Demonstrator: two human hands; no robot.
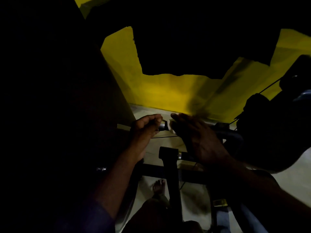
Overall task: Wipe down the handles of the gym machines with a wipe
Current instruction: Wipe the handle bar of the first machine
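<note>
Two hands are set on one chrome handle (161,127), gripped by the curled left hand (144,126) while a wipe (169,125) is pressed against it by the flat-fingered right hand (200,137); wiping is judged underway, other handles undone.

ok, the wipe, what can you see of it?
The wipe is small, white and crumpled, paper or cloth by its look. Most of it is hidden under the right hand, which lies over it; only bits show by the fingertips. It sits against the shiny metal bar, close beside where the left hand grips that bar. The dark, blurred frame hides finer detail.
</note>
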